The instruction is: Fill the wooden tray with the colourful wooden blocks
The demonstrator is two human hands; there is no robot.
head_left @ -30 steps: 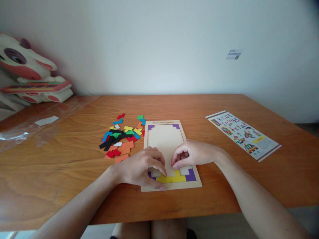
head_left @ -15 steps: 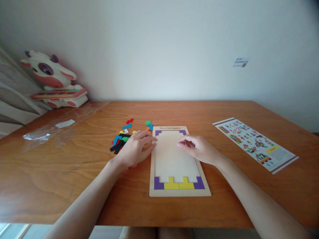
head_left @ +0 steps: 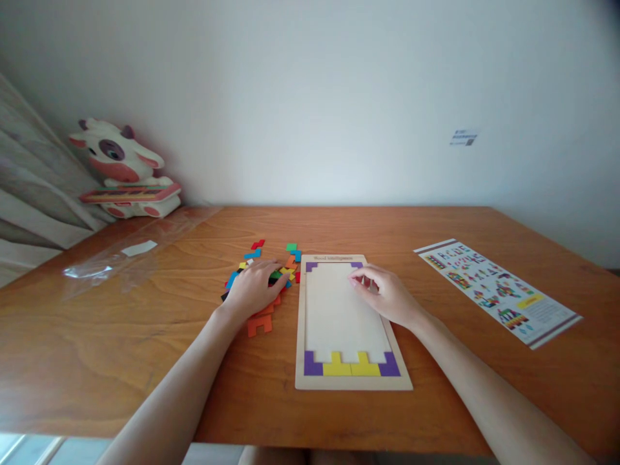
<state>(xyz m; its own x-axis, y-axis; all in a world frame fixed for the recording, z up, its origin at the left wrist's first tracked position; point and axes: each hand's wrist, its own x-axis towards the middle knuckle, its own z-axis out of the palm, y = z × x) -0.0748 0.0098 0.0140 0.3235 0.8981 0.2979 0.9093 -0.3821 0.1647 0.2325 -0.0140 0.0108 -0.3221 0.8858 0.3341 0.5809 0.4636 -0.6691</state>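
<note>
A wooden puzzle board (head_left: 405,381) lies flat, with a purple piece in each corner. Two yellow pieces (head_left: 338,368) sit side by side along its near edge. Over the pile of coloured pieces left of the board rests my left hand (head_left: 256,283), fingers apart, covering part of the pile. An orange piece (head_left: 260,325) shows just below that hand. My right hand (head_left: 380,290) hovers above the board's right side, its thumb and fingertips drawn together; whether anything is between them is hidden.
At the back left stands a cow-shaped toy keyboard (head_left: 130,194), with a clear plastic bag (head_left: 101,271) in front of it. A printed sheet (head_left: 549,323) lies to the right of the board. A curtain (head_left: 43,194) hangs at the far left.
My left hand has moved left from the board's edge onto the pile, uncovering pieces beside the board. The right hand stays over the board. The whole view has shifted slightly.
</note>
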